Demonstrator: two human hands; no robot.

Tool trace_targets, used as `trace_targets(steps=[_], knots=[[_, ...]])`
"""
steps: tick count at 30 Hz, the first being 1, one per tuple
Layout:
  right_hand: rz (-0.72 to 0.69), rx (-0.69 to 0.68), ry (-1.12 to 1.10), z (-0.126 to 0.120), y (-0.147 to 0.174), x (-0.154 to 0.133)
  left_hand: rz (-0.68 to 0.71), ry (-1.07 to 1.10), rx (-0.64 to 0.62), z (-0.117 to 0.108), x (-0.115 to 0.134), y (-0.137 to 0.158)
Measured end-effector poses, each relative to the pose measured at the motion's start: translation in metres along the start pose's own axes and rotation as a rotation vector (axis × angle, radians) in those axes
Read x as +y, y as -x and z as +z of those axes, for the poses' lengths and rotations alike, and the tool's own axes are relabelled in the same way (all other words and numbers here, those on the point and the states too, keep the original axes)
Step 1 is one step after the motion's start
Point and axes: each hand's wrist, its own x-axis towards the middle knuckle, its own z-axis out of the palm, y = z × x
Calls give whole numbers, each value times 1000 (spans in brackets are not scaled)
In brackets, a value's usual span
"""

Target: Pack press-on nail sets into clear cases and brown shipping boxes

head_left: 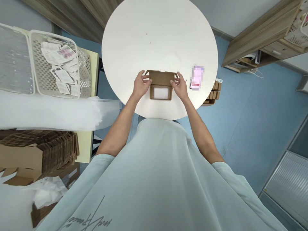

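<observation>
A small brown cardboard box (160,99) stands on the white round table (158,29), its lid (160,77) raised at the far side. Inside lies a white, flat rectangular item (161,93) that I cannot make out further. My left hand (141,85) grips the lid's left edge between thumb and fingers. On the opposite edge my right hand (180,86) pinches the lid near its side flap. A phone-like object (197,78), blurred by pixels, lies on the table to the right of my right hand.
Left of the table, a white basket (55,91) holds printed cards or packets. Clear wrapping sheets (53,110) and stacked flattened cartons (60,150) lie nearer me. Several small brown boxes (213,94) sit below the table's right edge. A wooden cabinet (262,32) stands farther right.
</observation>
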Motion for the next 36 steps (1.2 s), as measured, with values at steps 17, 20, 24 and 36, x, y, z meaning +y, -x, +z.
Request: trace_targets(steps=[17,20,24,36], knots=[[0,-45,26,16,78,16,-18,-233,-43,21,9,87],[-19,-53,56,18,75,19,-4,-231,-36,26,9,83],[-25,-117,92,19,79,21,17,-241,-68,29,5,84],[47,-119,187,16,145,16,11,-447,-28,20,5,156]])
